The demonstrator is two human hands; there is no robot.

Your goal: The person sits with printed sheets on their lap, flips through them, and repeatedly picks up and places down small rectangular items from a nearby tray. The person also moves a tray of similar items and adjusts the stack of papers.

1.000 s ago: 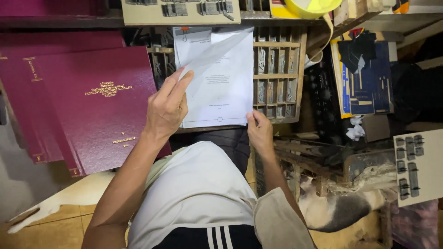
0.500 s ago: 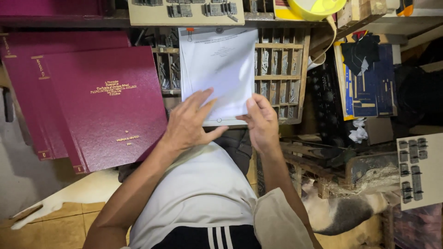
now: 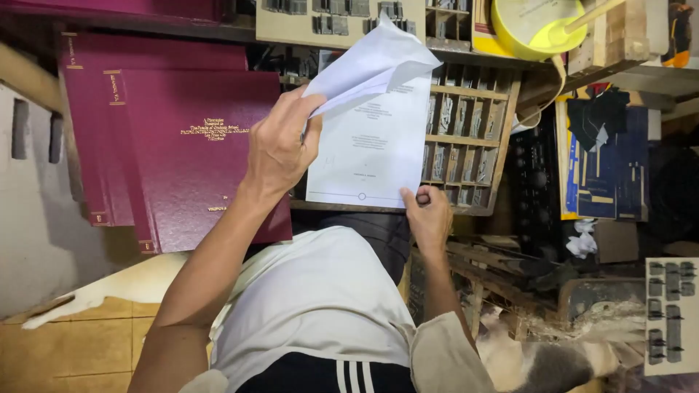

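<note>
Moved: left hand [image 3: 280,149] went up, lifting the top sheet [image 3: 371,62] toward 12 o'clock.
Left hand: closed, pinching that sheet.
Right hand [image 3: 428,217]: curled, holding the paper stack [image 3: 371,156] at 5 o'clock.

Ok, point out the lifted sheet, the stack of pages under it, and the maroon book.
lifted sheet [image 3: 375,62], head view, middle of the raised page.
stack of pages [image 3: 371,156], head view, top page's centre.
maroon book [image 3: 193,153], head view, front cover.
</note>
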